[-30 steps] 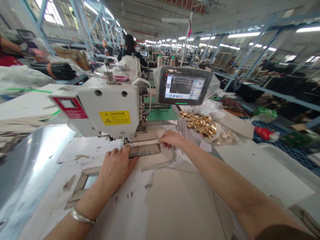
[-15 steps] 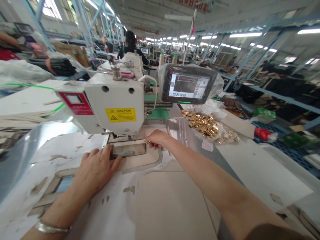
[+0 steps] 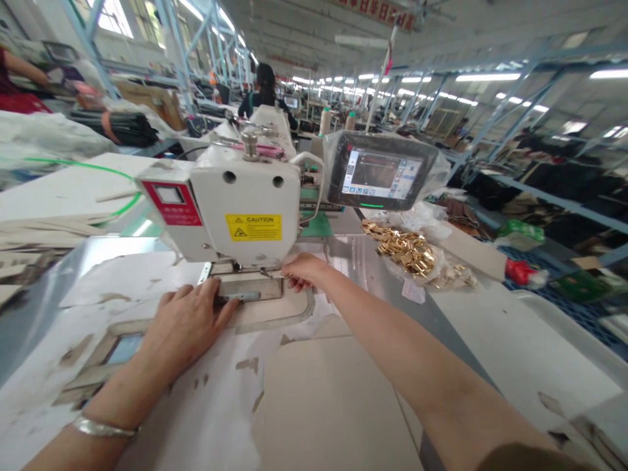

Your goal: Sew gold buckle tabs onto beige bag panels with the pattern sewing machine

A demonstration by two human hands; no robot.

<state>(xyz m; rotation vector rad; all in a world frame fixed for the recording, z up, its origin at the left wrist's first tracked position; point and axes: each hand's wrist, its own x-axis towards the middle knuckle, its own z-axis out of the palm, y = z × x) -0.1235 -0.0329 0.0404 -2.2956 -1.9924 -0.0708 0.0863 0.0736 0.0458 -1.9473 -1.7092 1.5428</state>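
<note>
My left hand [image 3: 189,320] lies with its fingers spread on the left end of a pale sewing template [image 3: 275,314]. A slender grey tool or bar [image 3: 245,296] shows beside its thumb and index finger; whether the hand grips it is unclear. At the slot's right end, my right hand [image 3: 301,271] is closed in a pinch, and its fingers hide what they hold. The white sewing machine head [image 3: 245,203] stands just above the slot, close to both hands. Nearer me, a flat beige panel [image 3: 328,399] rests on the white sheet.
A control screen [image 3: 380,173] stands right of the machine head. Gold metal fittings [image 3: 407,252] lie heaped on plastic to the right. A framed template piece [image 3: 110,360] is at the left. Farther back, a person [image 3: 265,95] sits facing away.
The view has shifted, so the machine and screen appear farther right. Both hands keep nearly the same places at the template, with the right one still pinched.
</note>
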